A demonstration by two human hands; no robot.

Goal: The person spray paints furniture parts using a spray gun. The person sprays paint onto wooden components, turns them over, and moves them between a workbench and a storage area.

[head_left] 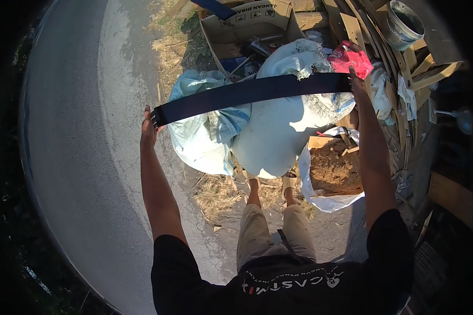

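A long, flat, dark blue strip (252, 93) stretches across in front of me, looking bowed in this wide view. My left hand (148, 127) grips its left end, fingers curled over the edge. At the other end my right hand (357, 85) is closed round the strip, slightly higher in the view. Below and behind the strip are a pale blue and white sack (202, 142) and a bulging white sack (273, 136), both partly covered by it. A bright pink plastic bag (350, 59) shows just beyond my right hand.
An open cardboard box (215, 37) with assorted items lies at the far side. A white sack of brown sawdust-like material (333, 170) sits near my feet. Wooden planks (399, 68) and a dirty bucket (404, 26) crowd the right. A paved road (84, 131) runs along the left.
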